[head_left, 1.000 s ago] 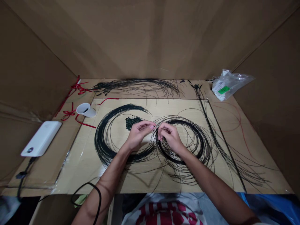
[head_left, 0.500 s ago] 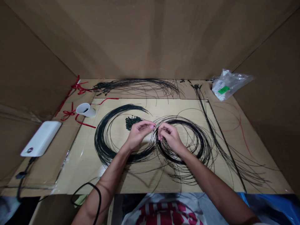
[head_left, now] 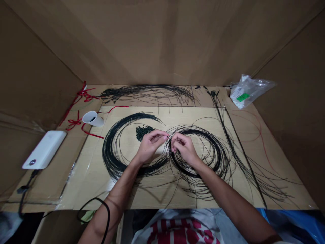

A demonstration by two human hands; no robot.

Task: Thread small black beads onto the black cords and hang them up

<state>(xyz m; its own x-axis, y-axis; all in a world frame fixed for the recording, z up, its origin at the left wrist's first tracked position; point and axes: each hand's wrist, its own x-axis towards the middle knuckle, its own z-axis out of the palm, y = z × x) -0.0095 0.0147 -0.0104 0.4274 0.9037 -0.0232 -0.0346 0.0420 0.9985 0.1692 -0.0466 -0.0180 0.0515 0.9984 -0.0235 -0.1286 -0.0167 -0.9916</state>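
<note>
My left hand [head_left: 151,146] is closed in a pinch, thumb against index finger; what sits at its tips is too small to make out. Close on its right, my right hand [head_left: 185,147] is curled, fingertips pinched around what looks like a thin black cord. The two sets of fingertips nearly meet. Partly behind my left hand lies a pile of small black beads [head_left: 142,132]. A thick loop of black cords [head_left: 108,149] curves around that pile, and a looser black coil [head_left: 217,152] spreads beneath my right hand and forearm.
A white cup [head_left: 99,121] with dark bits inside stands at left, by red ribbons [head_left: 73,124] and a white power bank [head_left: 45,150]. More black cords [head_left: 157,88] lie along the back. A long cord bundle [head_left: 230,145] and a clear plastic bag [head_left: 256,88] are at right.
Both hands stay almost exactly in place, fingertips close together. The cords and other things on the board look the same.
</note>
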